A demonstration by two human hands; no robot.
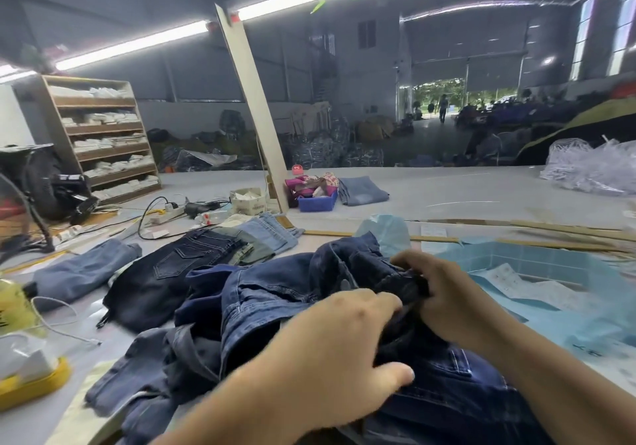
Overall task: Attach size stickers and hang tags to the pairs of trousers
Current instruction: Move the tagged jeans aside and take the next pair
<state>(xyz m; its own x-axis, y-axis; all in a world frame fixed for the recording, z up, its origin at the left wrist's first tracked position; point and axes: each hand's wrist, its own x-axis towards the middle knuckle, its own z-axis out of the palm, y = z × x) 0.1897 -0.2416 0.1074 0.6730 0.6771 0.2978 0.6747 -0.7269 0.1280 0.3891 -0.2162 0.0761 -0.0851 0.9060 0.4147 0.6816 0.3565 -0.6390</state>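
Both forearms come in from the bottom edge onto dark blue jeans (275, 310), crumpled in a heap on the grey table (481, 200) right in front, waistband bunched up top; too rumpled to call a long axis or heading. Left hand (347, 351) lies over the denim with fingers curled into the folds, right hand (430, 293) pinches the dark waistband edge, both closed on cloth. Outward: flat folded jeans (168, 272) left, blue tray (537, 259) right, blue bin (318, 202) farther back.
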